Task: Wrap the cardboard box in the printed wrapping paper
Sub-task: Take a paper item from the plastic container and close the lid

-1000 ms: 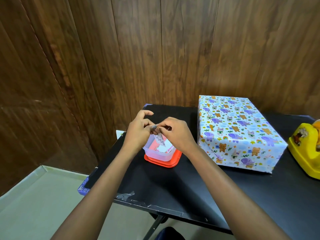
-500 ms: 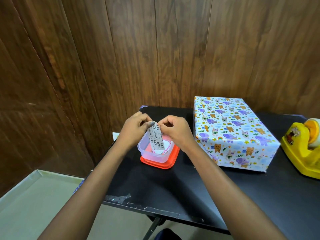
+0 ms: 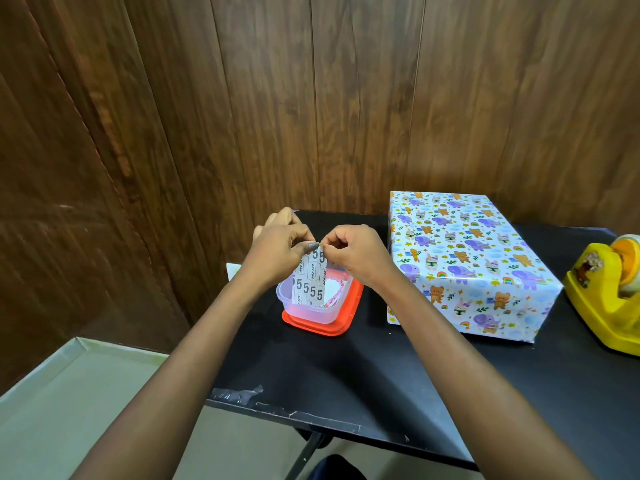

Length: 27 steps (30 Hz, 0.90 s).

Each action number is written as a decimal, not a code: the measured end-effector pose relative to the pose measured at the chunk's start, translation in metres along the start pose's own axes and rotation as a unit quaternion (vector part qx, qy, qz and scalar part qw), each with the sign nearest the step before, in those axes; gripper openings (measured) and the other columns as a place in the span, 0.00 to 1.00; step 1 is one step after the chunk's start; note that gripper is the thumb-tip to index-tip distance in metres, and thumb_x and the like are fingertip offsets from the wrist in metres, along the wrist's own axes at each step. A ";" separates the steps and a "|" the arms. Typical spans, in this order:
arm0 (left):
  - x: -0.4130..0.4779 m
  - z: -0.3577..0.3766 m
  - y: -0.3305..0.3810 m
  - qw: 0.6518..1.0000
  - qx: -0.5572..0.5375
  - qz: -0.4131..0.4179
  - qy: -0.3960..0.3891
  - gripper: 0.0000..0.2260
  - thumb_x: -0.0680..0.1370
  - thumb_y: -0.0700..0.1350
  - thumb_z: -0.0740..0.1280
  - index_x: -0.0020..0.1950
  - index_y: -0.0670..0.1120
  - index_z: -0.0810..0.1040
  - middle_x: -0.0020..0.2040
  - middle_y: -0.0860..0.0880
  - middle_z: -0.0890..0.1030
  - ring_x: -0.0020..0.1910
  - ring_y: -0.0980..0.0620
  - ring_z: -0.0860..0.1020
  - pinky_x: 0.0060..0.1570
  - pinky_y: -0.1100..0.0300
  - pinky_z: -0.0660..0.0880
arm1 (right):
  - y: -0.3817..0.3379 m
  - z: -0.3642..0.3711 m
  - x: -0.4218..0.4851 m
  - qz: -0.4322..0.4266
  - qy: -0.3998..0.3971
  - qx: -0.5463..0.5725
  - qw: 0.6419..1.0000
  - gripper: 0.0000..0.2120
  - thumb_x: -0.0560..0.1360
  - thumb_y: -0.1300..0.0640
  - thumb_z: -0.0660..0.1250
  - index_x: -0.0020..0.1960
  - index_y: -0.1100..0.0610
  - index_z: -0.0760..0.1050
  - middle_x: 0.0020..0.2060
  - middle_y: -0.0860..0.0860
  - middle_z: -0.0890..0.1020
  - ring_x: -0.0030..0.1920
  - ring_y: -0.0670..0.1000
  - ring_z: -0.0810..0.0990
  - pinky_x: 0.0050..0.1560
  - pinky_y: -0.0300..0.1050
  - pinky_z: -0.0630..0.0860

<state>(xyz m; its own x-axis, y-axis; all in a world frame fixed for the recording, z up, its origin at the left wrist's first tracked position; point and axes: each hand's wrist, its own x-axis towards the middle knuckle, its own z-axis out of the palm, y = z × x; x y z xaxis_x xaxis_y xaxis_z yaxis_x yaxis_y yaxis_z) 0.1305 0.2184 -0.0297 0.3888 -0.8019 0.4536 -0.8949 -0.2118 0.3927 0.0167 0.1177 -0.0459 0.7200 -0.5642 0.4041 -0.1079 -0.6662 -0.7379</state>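
My left hand (image 3: 277, 251) and right hand (image 3: 353, 254) are pinching the top edge of a label strip (image 3: 310, 285), thumbs and forefingers meeting there. The rest of it is hanging into a clear tub (image 3: 304, 311) directly below the grip, and the tub is sitting on its orange lid (image 3: 343, 323). The strip is looking thin, light and floppy, so I am judging a fingertip hold at the very top to be enough. Whether a sticker is peeling away there is too small to tell.

To the right of my grip, apart from the tub, the cardboard box (image 3: 464, 258) is lying flat on the black table (image 3: 346, 368), every face in view covered in the printed wrapping paper (image 3: 485, 306). I am expecting it to be stiff and fairly light. Its glossy skin is likely to be slippery and quick to crease at the corners, so flat palms on the two long sides are looking safest.

Bare tabletop is lying between the box and my wrists, giving room to slide it nearer. Beyond the box a yellow tape dispenser (image 3: 602, 299) is crowding the far right. The panelled wall (image 3: 311, 116) is closing in behind, and the table's near edge is running under my forearms.
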 end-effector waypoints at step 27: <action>0.001 -0.001 -0.001 0.999 0.053 -0.008 -0.007 0.05 0.78 0.43 0.64 0.47 0.46 0.80 0.48 0.53 0.69 0.56 0.54 0.68 0.52 0.60 0.56 | 0.009 0.001 0.001 0.056 -0.043 0.092 0.993 0.05 0.76 0.63 0.66 0.46 0.64 0.79 0.35 0.50 0.81 0.40 0.47 0.81 0.40 0.42 0.81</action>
<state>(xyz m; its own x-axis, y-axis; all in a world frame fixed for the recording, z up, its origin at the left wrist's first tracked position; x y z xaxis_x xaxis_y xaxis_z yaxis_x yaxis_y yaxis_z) 0.1325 0.2184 -0.0287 0.4013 -0.8058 0.4355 -0.9068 -0.2825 0.3129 0.0174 0.1119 -0.0530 0.7675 -0.5805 0.2718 -0.0687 -0.4961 -0.8655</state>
